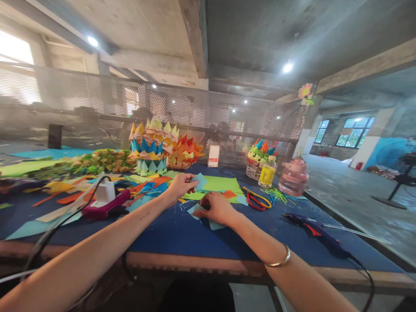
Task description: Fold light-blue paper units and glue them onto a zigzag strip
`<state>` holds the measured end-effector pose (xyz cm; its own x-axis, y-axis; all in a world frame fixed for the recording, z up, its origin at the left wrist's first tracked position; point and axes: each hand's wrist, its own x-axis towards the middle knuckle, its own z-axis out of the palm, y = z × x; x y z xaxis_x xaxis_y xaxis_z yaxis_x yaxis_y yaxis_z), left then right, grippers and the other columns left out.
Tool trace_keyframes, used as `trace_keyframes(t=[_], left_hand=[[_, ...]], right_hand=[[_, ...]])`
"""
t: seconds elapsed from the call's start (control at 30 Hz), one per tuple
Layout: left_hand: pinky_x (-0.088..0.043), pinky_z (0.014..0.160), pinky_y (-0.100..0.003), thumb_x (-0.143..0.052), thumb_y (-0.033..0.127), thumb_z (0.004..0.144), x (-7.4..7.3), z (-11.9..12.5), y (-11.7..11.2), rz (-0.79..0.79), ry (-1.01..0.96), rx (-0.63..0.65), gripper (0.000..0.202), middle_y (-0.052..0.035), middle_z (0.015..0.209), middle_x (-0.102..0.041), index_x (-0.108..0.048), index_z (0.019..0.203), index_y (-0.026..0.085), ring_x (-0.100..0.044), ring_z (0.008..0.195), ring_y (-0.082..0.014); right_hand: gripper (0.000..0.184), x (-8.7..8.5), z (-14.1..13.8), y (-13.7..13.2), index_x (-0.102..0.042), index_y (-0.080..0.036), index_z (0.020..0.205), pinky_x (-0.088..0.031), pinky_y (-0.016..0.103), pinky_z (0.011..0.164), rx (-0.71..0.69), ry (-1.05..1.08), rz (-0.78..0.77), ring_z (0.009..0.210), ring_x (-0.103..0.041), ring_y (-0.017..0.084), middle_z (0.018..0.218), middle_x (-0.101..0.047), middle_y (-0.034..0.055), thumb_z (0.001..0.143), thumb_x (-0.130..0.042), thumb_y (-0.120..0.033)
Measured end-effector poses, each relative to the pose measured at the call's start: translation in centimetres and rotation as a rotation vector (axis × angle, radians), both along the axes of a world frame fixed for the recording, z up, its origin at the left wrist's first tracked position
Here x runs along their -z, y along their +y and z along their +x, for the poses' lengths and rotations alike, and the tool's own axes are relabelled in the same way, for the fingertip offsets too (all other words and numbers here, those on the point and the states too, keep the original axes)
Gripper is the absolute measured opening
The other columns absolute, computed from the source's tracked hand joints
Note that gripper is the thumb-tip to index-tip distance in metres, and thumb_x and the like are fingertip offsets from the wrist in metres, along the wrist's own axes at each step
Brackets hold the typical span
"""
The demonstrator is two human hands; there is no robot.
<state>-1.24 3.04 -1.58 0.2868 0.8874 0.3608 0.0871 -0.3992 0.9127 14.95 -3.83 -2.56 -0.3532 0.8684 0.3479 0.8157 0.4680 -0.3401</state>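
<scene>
My left hand (182,187) pinches a small light-blue paper square (200,181) between thumb and fingers, raised over a light-green paper sheet (212,184). To its right and nearer me, my right hand (218,208) is closed down at the blue tabletop, fingers curled on a light-blue paper piece (194,211). Another pale blue piece (216,225) pokes out beneath that hand. An orange paper scrap (229,193) lies on the green sheet. Scissors (256,200) with red and yellow handles rest just right of my right hand.
A glue gun (320,236) with a cord lies at the right. Behind are a yellow-labelled bottle (268,173), a pink jug (293,177) and folded-paper baskets (149,151). Left, a magenta power strip (105,206), cables and paper scraps cover the table. A perforated screen (182,104) stands behind.
</scene>
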Motion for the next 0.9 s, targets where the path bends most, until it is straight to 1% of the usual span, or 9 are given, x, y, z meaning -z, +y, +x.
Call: trace_keyframes(t=[0.23,0.3,0.4,0.47,0.53,0.63,0.73,0.8,0.9], left_hand=[[-0.037,0.043,-0.018,-0.064,0.029,0.064,0.0,0.1,-0.3,0.011,0.024,0.005,0.014,0.005,0.048,-0.056,-0.059,0.068,0.016,-0.051,0.043,-0.0084],[-0.037,0.042,-0.018,-0.064,0.028,0.064,0.0,0.0,-0.2,0.013,0.028,0.007,0.014,0.005,0.047,-0.055,-0.059,0.068,0.015,-0.051,0.043,-0.0084],[-0.035,0.042,-0.018,-0.064,0.028,0.065,0.0,-0.1,-0.1,0.008,0.029,0.014,0.014,0.0047,0.048,-0.057,-0.059,0.069,0.015,-0.051,0.043,-0.0082],[-0.035,0.042,-0.018,-0.064,0.027,0.065,0.0,-0.1,-0.1,0.002,0.028,0.02,0.014,0.0046,0.049,-0.058,-0.06,0.068,0.015,-0.052,0.043,-0.0081],[-0.035,0.042,-0.018,-0.065,0.026,0.065,0.1,-0.1,-0.2,-0.005,0.027,0.027,0.013,0.0049,0.048,-0.057,-0.059,0.067,0.015,-0.052,0.043,-0.008],[-0.035,0.042,-0.017,-0.065,0.024,0.064,0.2,0.0,-0.2,-0.017,0.023,0.035,0.012,0.0055,0.047,-0.056,-0.059,0.066,0.015,-0.051,0.042,-0.0076],[-0.035,0.041,-0.017,-0.067,0.023,0.063,0.1,0.0,-0.2,-0.041,0.011,0.044,0.012,0.0052,0.048,-0.057,-0.06,0.068,0.015,-0.052,0.042,-0.0075],[-0.036,0.042,-0.018,-0.068,0.022,0.062,-0.1,0.0,-0.4,-0.069,-0.004,0.057,0.014,0.0047,0.049,-0.059,-0.06,0.071,0.014,-0.053,0.043,-0.0078],[-0.039,0.043,-0.018,-0.069,0.024,0.061,-0.3,0.1,-0.7,-0.132,-0.037,0.093,0.02,0.0039,0.052,-0.06,-0.059,0.076,0.015,-0.056,0.045,-0.0089]], right_hand=[[0.014,-0.2,0.0,0.7,-0.061,-0.016,0.064,-0.034,0.024,0.054,-0.025,0.048,-0.102,0.058,-0.05,0.013,0.06,-0.058,0.0,0.07,-0.067,-0.027],[0.007,-1.0,0.8,0.8,-0.063,-0.016,0.074,-0.036,0.022,0.055,-0.063,0.095,-0.134,0.059,-0.052,0.012,0.064,-0.061,-0.0005,0.076,-0.061,-0.022],[0.023,-2.7,2.6,0.8,-0.057,-0.014,0.104,-0.04,0.021,0.056,-0.11,0.159,-0.188,0.061,-0.056,0.011,0.074,-0.065,0.0019,0.085,-0.05,-0.025],[0.029,-3.7,3.7,0.6,-0.055,-0.011,0.108,-0.041,0.021,0.054,-0.127,0.162,-0.23,0.059,-0.056,0.011,0.072,-0.066,0.0031,0.087,-0.047,-0.03],[0.025,-4.3,4.4,0.3,-0.061,-0.012,0.097,-0.041,0.02,0.054,-0.159,0.124,-0.291,0.059,-0.057,0.011,0.072,-0.067,0.0028,0.083,-0.054,-0.031],[0.019,-4.1,4.8,0.0,-0.068,-0.014,0.074,-0.04,0.02,0.052,-0.182,0.029,-0.368,0.058,-0.057,0.012,0.065,-0.066,0.0004,0.062,-0.074,-0.028],[0.028,-3.5,4.7,0.2,-0.069,-0.015,0.071,-0.039,0.02,0.051,-0.138,-0.007,-0.335,0.059,-0.056,0.013,0.064,-0.064,0.0001,0.048,-0.081,-0.025],[0.028,-3.3,4.6,0.5,-0.068,-0.015,0.078,-0.039,0.02,0.053,-0.108,0.018,-0.265,0.062,-0.056,0.013,0.07,-0.065,0.0009,0.054,-0.078,-0.026],[0.018,-3.2,4.2,0.9,-0.065,-0.014,0.081,-0.038,0.02,0.054,-0.066,0.088,-0.126,0.06,-0.053,0.011,0.069,-0.062,0.001,0.077,-0.059,-0.031]])
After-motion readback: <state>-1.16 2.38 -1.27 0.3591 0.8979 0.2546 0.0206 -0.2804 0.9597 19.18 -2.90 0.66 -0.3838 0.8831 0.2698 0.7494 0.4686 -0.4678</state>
